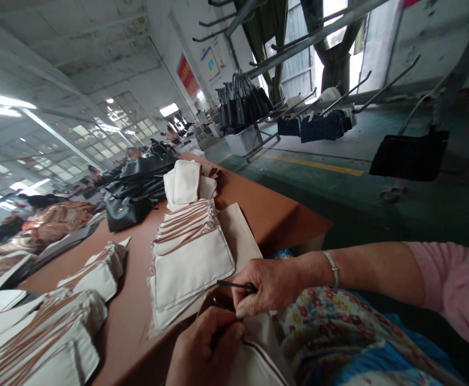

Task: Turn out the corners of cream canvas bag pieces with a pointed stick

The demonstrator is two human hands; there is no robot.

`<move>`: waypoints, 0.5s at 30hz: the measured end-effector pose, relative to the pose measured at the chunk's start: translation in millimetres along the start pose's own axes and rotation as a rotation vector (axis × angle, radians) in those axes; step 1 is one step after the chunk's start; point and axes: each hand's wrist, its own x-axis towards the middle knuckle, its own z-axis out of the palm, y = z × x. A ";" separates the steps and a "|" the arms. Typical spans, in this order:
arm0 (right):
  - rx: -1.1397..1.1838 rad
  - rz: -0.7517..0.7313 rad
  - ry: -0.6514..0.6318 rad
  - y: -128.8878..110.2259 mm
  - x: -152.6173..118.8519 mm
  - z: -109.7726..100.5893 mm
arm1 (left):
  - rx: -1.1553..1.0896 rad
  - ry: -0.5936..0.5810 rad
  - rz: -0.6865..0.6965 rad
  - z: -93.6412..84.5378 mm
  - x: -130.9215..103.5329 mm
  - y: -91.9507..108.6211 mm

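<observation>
My left hand (pixel 208 346) is closed, its fingers pinching the edge of a cream fabric piece (pixel 254 356) with dark brown edging, held over my lap. Beside it, my right hand (pixel 269 287) is closed around a slim dark tool (pixel 234 284) whose thin end points left; its exact kind cannot be made out. The right thumb and fingertips meet the same piece near the left fingers. Just beyond the hands, on the brown table (pixel 275 209), lies a fanned stack of cream pieces with brown edges (pixel 194 268).
More cream stacks lie at left (pixel 53 343) and behind (pixel 186 182). Black bags (pixel 127 209) are heaped farther back on the table. A metal rack (pixel 319 40) with hooks carries dark pieces on the right. A floral apron (pixel 331 327) covers my lap.
</observation>
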 end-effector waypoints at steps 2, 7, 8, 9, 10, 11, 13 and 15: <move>-0.001 -0.016 0.060 -1.8 0.0 -1.5 | -0.188 -0.095 -0.083 -3.6 4.0 -3.7; -0.018 -0.017 0.095 0.5 -0.4 -5.2 | -0.567 -0.345 -0.227 -15.2 5.8 -10.4; -0.028 -0.015 0.092 2.1 -0.3 -5.3 | -0.564 -0.308 -0.228 -16.7 4.3 -9.4; -0.037 -0.014 0.094 3.7 -0.2 -5.4 | -0.549 -0.236 -0.219 -17.8 2.6 -7.7; -0.044 -0.018 0.098 5.1 -0.1 -5.3 | -0.528 -0.151 -0.209 -18.2 1.0 -5.7; -0.051 -0.027 0.100 6.3 -0.1 -5.3 | -0.509 -0.085 -0.205 -18.0 -0.3 -3.8; -0.063 -0.061 0.105 7.8 -0.2 -5.4 | -0.518 -0.052 -0.224 -15.2 -1.0 -2.3; -0.067 -0.091 0.108 8.8 -0.6 -5.0 | -0.581 -0.138 -0.277 -9.3 0.5 -6.5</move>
